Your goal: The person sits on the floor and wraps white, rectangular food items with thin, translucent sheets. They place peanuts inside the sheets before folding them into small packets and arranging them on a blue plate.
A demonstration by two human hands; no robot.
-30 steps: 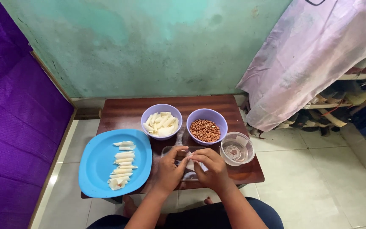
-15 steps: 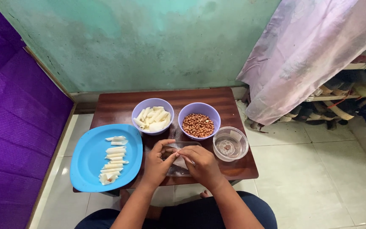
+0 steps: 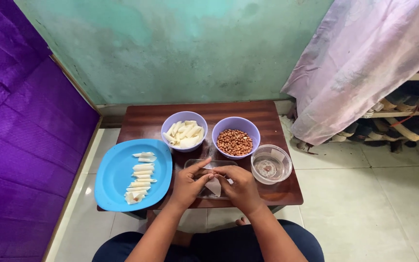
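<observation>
From the head camera, looking down: a small dark wooden table (image 3: 267,114) stands against a green wall, with tiled floor around it. Both hands work at the near edge, over a clear flat tray (image 3: 195,165) that lies on the wood. The left hand (image 3: 186,183) and the right hand (image 3: 240,187) meet at the fingertips, and together they pinch a small pale wrapper (image 3: 214,187), a thin triangular piece held just above the tray. The fingers of both hands are bent and closed on that wrapper; the left forefinger points out toward the tray's far edge.

To the left, a blue plate (image 3: 115,174) hangs partly over the table edge and carries a column of rolled white pieces (image 3: 140,182). Behind the hands stand two lilac bowls: one with pale strips (image 3: 184,134), one with peanuts (image 3: 234,141). To the right, a clear round tub (image 3: 271,165) holds a little water, near the right hand.

My judgement of the risks: the wrapper looks thin, so a hard pinch or a pull from both sides could tear it. The tub sits close to the right wrist, and a sideways move could knock it and spill water. The plate, overhanging the edge, could tip if the left elbow pushes it.
</observation>
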